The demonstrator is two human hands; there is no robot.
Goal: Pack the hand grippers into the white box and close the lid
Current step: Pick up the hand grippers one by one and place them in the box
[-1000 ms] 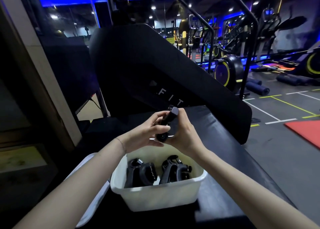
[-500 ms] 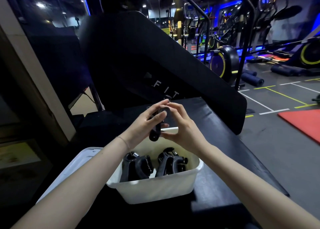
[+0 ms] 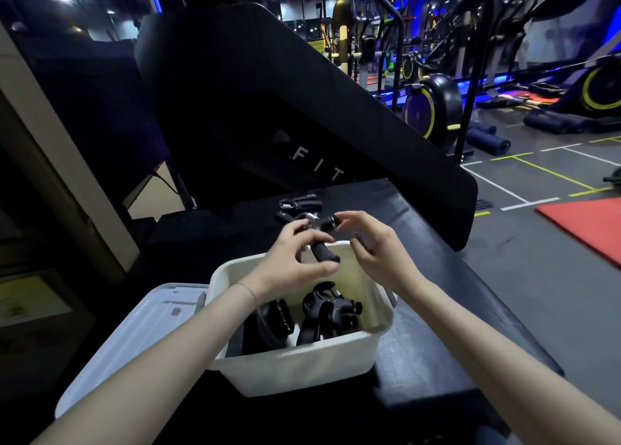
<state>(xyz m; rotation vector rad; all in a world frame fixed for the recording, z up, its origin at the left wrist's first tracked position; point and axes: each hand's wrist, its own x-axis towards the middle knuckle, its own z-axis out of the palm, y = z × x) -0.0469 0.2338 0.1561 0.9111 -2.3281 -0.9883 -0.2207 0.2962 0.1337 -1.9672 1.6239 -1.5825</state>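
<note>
Both hands hold a gripper [image 3: 321, 239] over the box [image 3: 302, 367]: the left hand [image 3: 295, 263] pinches its handle, the right hand [image 3: 376, 249] fingertips its knob, seemingly angling it to fit. More grippers [image 3: 299, 206] wait at 12 o'clock; the lid [image 3: 134, 330] lies at 9.

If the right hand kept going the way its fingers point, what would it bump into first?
Probably the hand gripper held over the white box. The right hand points its fingers left toward it, already about touching its upper end. The left hand lies just beyond, though depth is unclear.
</note>
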